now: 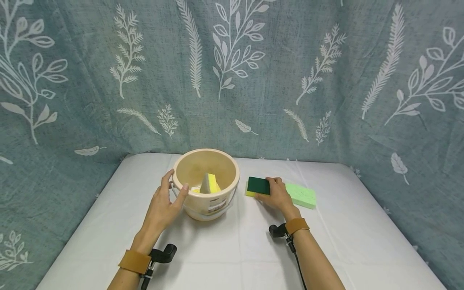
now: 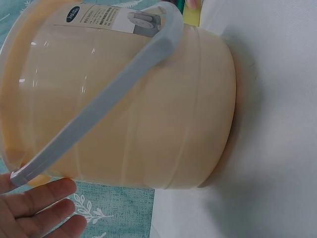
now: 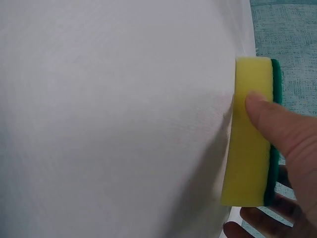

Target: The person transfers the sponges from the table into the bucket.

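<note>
A cream bucket (image 1: 197,205) with a pale handle (image 2: 99,106) stands upright on the white table. My left hand (image 1: 163,205) touches its left rim, with thumb and forefinger spread along it. In the left wrist view the other fingers (image 2: 54,210) extend loosely beside the bucket. Inside the bucket lies a yellow-and-grey sponge (image 1: 209,184). To the right, my right hand (image 1: 278,195) grips a yellow scouring sponge (image 3: 250,148) with a dark green pad (image 1: 258,185) on top. The thumb presses on its yellow side. A light green sponge (image 1: 301,196) lies just right of this hand.
The white cloth-covered table (image 1: 224,257) carries everything. A teal curtain (image 1: 272,133) with white leaf prints hangs behind the table and at both sides. Each wrist wears a brown strap (image 1: 135,262) with a small black camera and cable.
</note>
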Tool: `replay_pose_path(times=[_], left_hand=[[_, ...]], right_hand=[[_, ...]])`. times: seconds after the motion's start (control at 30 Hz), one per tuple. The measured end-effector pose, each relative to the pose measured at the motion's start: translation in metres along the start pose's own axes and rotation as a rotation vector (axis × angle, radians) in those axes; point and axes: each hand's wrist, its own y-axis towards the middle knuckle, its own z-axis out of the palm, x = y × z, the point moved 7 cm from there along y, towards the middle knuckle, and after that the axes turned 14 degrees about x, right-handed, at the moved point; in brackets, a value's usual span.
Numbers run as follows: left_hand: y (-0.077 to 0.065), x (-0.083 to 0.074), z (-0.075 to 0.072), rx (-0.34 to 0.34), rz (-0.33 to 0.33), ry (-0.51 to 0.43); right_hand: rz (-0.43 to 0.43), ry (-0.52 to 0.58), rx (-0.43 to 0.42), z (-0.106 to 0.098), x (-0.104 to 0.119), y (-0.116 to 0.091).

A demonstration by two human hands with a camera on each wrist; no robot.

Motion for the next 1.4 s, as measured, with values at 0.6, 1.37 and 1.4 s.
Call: replay_pose_path(times=[0.6, 1.37, 1.4], left_hand=[[-0.0033, -0.0038, 0.001, -0.01, 0.01, 0.01], [-0.0015, -0.0024, 0.0011, -0.001, -0.017, 0.002], [-0.0013, -0.0024, 0.0012, -0.001, -0.017, 0.001]], right_hand=[[-0.018, 0.034, -0.061, 0.0033, -0.0078, 0.0008], [-0.039, 0.044, -0.075, -0.0044, -0.0035, -0.0005], [-0.041, 0.044, -0.077, -0.0053, -0.0029, -0.001]])
